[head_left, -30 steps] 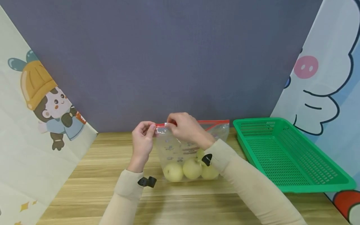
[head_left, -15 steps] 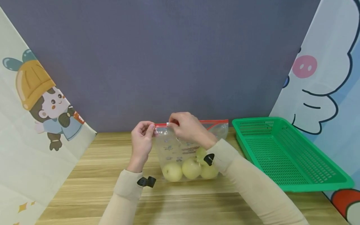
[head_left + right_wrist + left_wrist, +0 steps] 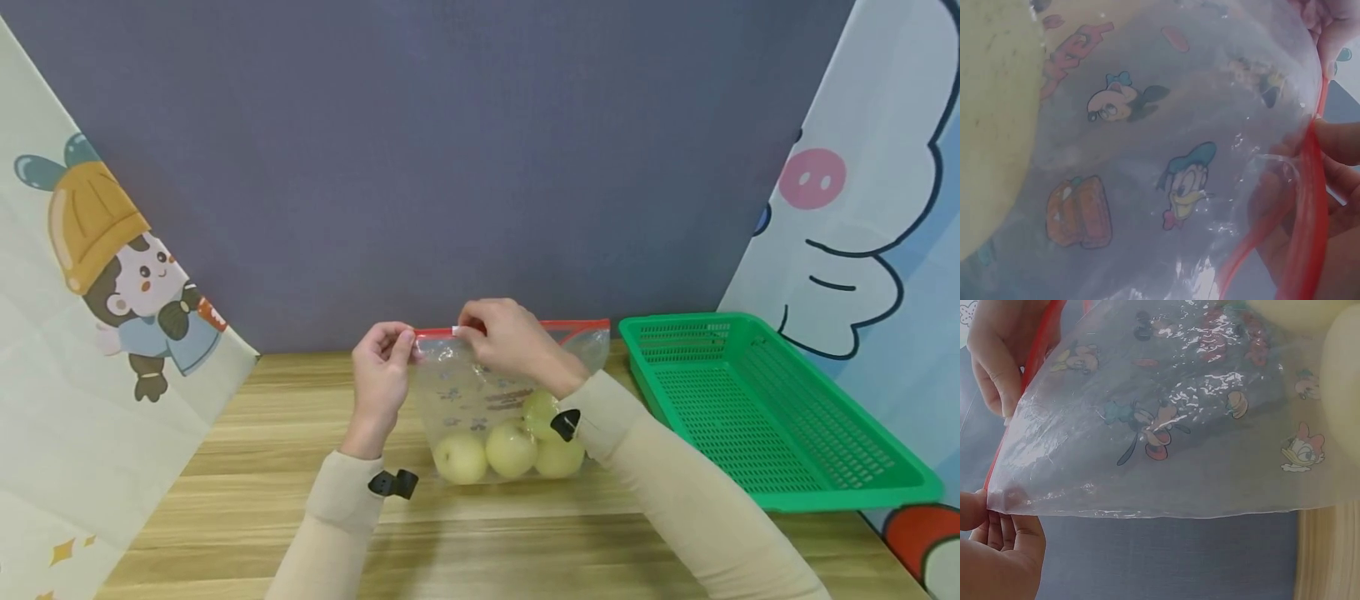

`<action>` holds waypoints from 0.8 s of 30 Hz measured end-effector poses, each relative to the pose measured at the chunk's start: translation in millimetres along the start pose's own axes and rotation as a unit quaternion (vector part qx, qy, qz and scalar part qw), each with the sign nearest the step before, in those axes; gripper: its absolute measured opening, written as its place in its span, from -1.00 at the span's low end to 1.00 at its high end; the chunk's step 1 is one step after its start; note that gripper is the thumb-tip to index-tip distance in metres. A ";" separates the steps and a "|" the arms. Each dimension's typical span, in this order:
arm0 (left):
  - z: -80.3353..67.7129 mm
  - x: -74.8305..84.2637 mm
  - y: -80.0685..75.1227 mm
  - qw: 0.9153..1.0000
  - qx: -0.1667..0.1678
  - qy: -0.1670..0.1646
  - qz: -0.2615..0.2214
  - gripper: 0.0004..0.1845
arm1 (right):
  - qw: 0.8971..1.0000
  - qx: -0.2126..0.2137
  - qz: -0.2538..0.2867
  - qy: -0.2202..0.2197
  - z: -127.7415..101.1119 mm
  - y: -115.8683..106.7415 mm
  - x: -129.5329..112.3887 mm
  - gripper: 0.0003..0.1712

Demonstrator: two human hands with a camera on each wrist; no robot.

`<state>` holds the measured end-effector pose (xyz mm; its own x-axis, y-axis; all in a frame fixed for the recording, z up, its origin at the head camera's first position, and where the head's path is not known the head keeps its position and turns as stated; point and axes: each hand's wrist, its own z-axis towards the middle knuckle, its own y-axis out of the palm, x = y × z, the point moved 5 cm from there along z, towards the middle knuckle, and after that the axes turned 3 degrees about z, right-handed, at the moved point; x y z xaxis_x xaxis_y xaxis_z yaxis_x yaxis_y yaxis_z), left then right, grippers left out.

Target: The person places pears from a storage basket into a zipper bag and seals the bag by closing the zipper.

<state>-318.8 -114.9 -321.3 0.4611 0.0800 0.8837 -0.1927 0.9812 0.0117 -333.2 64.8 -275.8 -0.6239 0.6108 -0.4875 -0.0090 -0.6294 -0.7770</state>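
Note:
A clear zip bag (image 3: 457, 392) with cartoon prints and a red zip edge stands on the wooden table. Several pale yellow-green apples (image 3: 512, 450) fill its bottom. My left hand (image 3: 381, 371) pinches the bag's top left corner between thumb and fingers, also seen in the left wrist view. Along the red edge my right hand (image 3: 513, 342) pinches the zip at a small white slider (image 3: 455, 331). To the right of that hand the two red strips (image 3: 1307, 231) stand apart; left of the slider they run together as one line. Part of the bag is hidden behind my right forearm.
A green plastic basket (image 3: 660, 396) with slotted walls stands on the table (image 3: 300, 483) to the right of the bag. A dark grey panel (image 3: 480, 167) rises behind the table, with printed cartoon sheets on both sides.
My right hand has slid a little to the right along the red edge, with the white slider. My left hand keeps its pinch on the corner. The apples stay put.

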 end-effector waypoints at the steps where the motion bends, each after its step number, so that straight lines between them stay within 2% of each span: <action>1: 0.0 -0.2 -0.2 1.000 0.002 -0.001 0.000 -0.87 | 1.000 0.000 0.000 -0.001 0.1 -0.2 0.0 -0.85; 13: -0.7 -3.3 -0.2 1.000 0.003 0.008 0.001 -0.91 | 0.999 -0.025 -0.001 0.020 2.7 1.4 -0.4 -0.84; 24: -0.7 -5.3 -1.5 1.000 0.001 0.006 -0.001 -0.90 | 1.000 -0.029 -0.003 0.010 6.3 6.9 -5.2 -0.81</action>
<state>-320.4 -116.7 -326.2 0.4723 0.0802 0.8778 -0.1933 0.9810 0.0144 -334.9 54.2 -276.1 -0.6077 0.6250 -0.4901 0.0325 -0.5970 -0.8016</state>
